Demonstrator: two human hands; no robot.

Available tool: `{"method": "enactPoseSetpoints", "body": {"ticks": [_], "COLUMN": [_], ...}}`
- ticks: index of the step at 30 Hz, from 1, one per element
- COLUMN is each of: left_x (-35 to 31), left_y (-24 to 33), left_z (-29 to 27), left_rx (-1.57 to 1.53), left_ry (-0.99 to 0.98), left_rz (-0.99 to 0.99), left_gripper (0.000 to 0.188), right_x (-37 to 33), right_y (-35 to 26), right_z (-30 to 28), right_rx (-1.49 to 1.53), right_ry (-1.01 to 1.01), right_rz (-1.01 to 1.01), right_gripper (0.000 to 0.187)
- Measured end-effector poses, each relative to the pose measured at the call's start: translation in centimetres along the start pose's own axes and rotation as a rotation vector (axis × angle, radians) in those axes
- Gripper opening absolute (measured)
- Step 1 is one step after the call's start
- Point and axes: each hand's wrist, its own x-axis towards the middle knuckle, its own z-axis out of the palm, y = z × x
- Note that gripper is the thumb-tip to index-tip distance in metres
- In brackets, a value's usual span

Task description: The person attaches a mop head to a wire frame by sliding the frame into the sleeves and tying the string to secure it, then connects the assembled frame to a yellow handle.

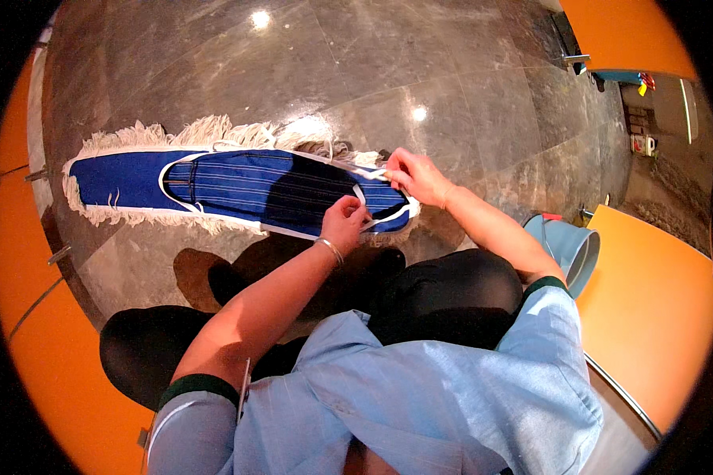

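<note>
A long blue dust mop head with a cream yarn fringe and white edging lies flat on the floor, pocket side up. At its right end my left hand is closed, pinching a white strip by the pocket opening. My right hand is closed too, its fingertips gripping the white edging at the far right of the mop head. Striped blue fabric and a dark shadow show between the two pockets. What lies right under my fingertips is partly hidden.
Grey tile floor surrounds the mop head. A light blue bucket stands by my right arm, beside an orange panel. Another orange panel borders the left side. A white bottle sits at the far right. My knees are bent close behind my hands.
</note>
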Motion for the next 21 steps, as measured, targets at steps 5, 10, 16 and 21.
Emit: {"method": "enactPoseSetpoints", "body": {"ticks": [5, 10, 16, 21], "left_x": [-0.9, 2.1, 2.9, 3.5], "left_y": [2.8, 1.7, 1.0, 0.8], "left_z": [1.4, -0.1, -0.5, 0.8], "left_rx": [-0.079, 0.050, -0.050, -0.068], "left_ry": [0.046, 0.051, 0.072, 0.057], "left_rz": [0.191, 0.091, -0.012, 0.042], "left_gripper": [0.009, 0.007, 0.008, 0.005], "right_x": [-1.8, -0.5, -0.7, -3.2], "right_y": [-1.8, -0.5, -1.4, -1.9], "right_z": [1.3, 2.7, 0.4, 0.2], "right_rx": [0.089, -0.111, -0.196, -0.058], "right_ry": [-0.283, -0.169, -0.185, -0.330], "right_rz": [-0.168, -0.296, -0.233, -0.311], "right_gripper": [0.010, 0.010, 0.013, 0.011]}}
